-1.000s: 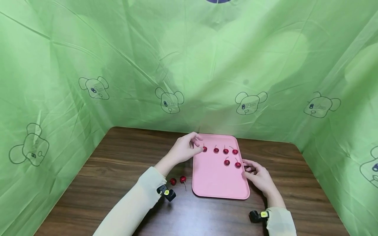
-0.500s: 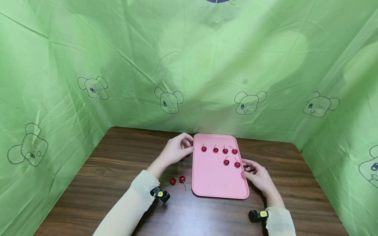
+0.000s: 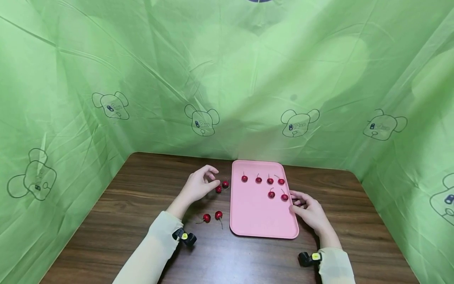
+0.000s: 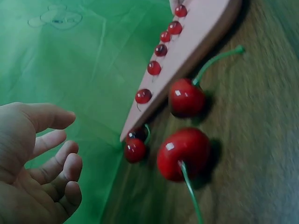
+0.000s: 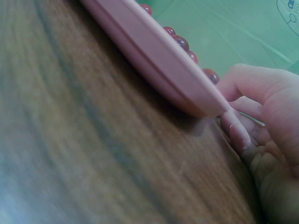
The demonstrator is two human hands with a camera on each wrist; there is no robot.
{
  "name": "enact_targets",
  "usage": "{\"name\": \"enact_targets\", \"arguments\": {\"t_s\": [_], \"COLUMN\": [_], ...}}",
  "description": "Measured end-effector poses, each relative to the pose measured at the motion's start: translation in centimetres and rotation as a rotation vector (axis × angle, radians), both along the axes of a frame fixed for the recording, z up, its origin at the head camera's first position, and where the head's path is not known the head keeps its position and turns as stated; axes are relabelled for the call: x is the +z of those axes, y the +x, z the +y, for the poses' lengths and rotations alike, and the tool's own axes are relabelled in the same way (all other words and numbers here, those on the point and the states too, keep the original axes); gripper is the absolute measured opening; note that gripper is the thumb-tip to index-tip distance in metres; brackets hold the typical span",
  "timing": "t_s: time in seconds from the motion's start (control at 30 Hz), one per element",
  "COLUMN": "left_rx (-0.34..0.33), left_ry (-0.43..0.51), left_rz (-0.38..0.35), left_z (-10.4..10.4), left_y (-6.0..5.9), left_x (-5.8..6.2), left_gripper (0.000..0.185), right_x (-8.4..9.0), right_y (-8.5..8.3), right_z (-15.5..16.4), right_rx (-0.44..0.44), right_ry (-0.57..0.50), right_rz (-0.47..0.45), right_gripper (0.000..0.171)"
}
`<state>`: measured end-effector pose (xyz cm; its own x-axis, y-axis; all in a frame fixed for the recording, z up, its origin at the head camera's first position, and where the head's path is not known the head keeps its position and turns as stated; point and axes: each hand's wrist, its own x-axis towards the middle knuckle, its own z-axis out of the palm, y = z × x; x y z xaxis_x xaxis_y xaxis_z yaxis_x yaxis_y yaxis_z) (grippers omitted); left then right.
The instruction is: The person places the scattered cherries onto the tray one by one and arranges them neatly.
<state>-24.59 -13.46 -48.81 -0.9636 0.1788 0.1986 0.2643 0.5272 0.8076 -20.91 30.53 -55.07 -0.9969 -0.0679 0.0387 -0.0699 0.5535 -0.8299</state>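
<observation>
My left hand (image 3: 196, 185) hangs over the table left of the pink tray (image 3: 260, 217), holding nothing, its fingers loosely bent and apart from the thumb. Near its fingertips lie two cherries, a front one (image 3: 218, 189) and a back one (image 3: 225, 184). Two more rest closer to the forearm: a left cherry (image 3: 207, 217) and a right cherry (image 3: 218, 215), large in the left wrist view. On the tray, several cherries (image 3: 258, 180) line the far part, with two below at the right. My right hand (image 3: 312, 215) holds the tray's right rim between thumb and fingers.
The brown wooden table (image 3: 149, 189) is enclosed at the back and sides by green cloth (image 3: 248, 86) with printed bear heads. Each wrist carries a small black camera, a left one (image 3: 184, 237) and a right one (image 3: 309, 258).
My left hand has moved left, off the cherry at the tray's far left corner, to beside the two cherries on the table, which now show. The right hand stays at the rim.
</observation>
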Motion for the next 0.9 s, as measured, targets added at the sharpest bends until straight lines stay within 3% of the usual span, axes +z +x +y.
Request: {"name": "enact_targets", "arguments": {"t_s": [0.67, 0.9], "left_rx": [-0.152, -0.187], "left_ry": [-0.032, -0.033], "left_rz": [-0.105, -0.098], "left_z": [-1.6, -1.7], "left_y": [-0.6, -1.1], "left_x": [-3.8, -4.8], "left_gripper": [0.04, 0.037], "right_x": [0.0, 0.2], "right_y": [0.0, 0.2], "right_z": [-0.1, -0.2], "right_rx": [-0.007, 0.0], "right_ry": [-0.015, -0.03], "right_rz": [-0.007, 0.008], "right_gripper": [0.055, 0.056]}}
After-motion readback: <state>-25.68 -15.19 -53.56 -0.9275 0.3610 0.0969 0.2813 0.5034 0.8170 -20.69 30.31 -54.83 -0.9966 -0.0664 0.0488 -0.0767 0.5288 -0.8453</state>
